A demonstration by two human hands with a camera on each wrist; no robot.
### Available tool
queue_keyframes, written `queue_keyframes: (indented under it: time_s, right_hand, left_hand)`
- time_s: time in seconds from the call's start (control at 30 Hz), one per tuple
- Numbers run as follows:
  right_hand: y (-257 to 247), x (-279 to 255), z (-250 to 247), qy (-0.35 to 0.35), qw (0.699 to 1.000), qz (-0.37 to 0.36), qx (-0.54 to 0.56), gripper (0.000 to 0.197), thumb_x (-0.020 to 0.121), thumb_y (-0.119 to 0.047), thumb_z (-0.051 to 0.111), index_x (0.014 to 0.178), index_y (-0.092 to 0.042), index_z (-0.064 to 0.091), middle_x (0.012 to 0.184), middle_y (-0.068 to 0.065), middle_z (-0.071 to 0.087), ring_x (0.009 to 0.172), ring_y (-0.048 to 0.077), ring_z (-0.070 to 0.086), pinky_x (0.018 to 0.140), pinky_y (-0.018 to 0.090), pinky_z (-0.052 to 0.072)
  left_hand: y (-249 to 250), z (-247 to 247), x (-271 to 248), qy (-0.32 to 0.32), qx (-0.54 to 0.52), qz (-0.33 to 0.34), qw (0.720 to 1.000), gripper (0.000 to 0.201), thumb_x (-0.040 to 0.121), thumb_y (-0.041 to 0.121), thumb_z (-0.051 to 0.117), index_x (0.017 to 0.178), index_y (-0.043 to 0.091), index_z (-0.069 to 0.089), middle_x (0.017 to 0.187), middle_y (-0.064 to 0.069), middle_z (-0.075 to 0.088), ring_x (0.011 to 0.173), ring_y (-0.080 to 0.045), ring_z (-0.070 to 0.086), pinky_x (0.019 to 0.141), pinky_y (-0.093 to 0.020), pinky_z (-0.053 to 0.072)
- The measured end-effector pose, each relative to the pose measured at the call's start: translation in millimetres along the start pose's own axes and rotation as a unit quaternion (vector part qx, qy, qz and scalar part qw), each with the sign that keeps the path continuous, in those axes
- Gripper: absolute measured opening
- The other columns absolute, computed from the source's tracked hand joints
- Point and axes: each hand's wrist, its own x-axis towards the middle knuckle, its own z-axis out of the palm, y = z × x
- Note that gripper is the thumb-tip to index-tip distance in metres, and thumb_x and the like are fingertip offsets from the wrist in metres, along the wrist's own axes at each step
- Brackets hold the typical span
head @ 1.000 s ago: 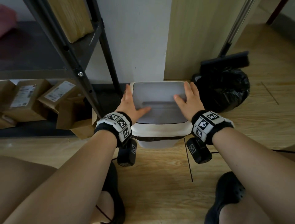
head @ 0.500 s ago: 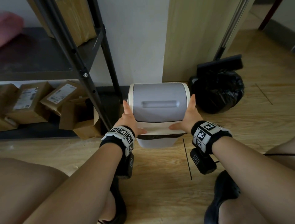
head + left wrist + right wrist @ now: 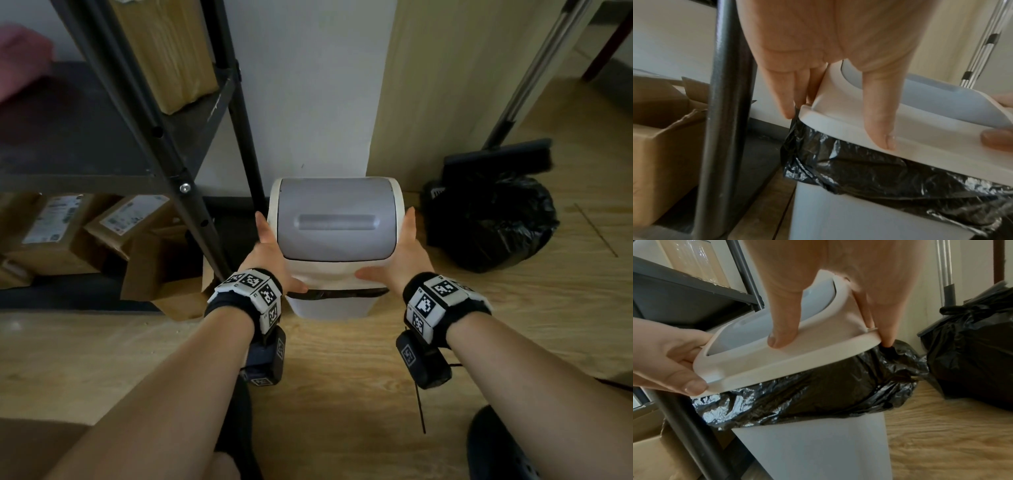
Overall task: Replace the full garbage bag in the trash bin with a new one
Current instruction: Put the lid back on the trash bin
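Observation:
A white trash bin (image 3: 329,306) stands against the wall, topped by a cream lid (image 3: 334,274) with a grey swing flap (image 3: 335,219). A black bag liner (image 3: 337,293) is folded over its rim under the lid and shows crumpled in the wrist views (image 3: 879,170) (image 3: 818,394). My left hand (image 3: 281,253) grips the lid's left front corner, with its thumb (image 3: 884,129) on the front ledge. On the other corner my right hand (image 3: 399,250) holds on with thumb (image 3: 783,331) on top and fingertips (image 3: 887,337) at the rim against the liner.
A full, tied black garbage bag (image 3: 489,222) sits on the wood floor right of the bin, with a broom (image 3: 496,156) leaning behind it. A black metal shelf post (image 3: 164,137) and cardboard boxes (image 3: 51,229) crowd the left. My shoes are near the bottom edge.
Both hands slid off the top of the grey flap to the lid's two front corners and took hold. In the last half second they have barely moved.

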Motion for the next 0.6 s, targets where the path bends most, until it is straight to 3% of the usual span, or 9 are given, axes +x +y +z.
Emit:
queue_keyframes:
  time_s: [0.33, 0.6]
  right_hand:
    - [-14, 44, 9, 0.009, 1.000, -0.017, 0.008, 0.132, 0.058, -0.026, 0.087, 0.148, -0.029, -0.009, 0.140, 0.009, 0.044, 0.124, 0.029, 0.049, 0.105, 0.045, 0.042]
    - [-16, 45, 6, 0.001, 1.000, -0.006, 0.008, 0.134, 0.061, -0.023, 0.086, 0.148, -0.024, -0.015, 0.145, 0.011, 0.038, 0.129, 0.030, 0.044, 0.107, 0.043, 0.039]
  left_hand:
    - [3, -14, 47, 0.017, -0.038, 0.010, 0.999, 0.145, 0.056, 0.011, 0.087, 0.143, 0.024, -0.028, 0.144, -0.011, 0.039, 0.128, -0.029, 0.046, 0.105, -0.044, 0.039]
    - [5, -14, 45, 0.018, -0.027, 0.004, 0.999, 0.142, 0.058, 0.012, 0.086, 0.143, 0.021, -0.027, 0.148, -0.011, 0.033, 0.132, -0.030, 0.041, 0.109, -0.044, 0.036]
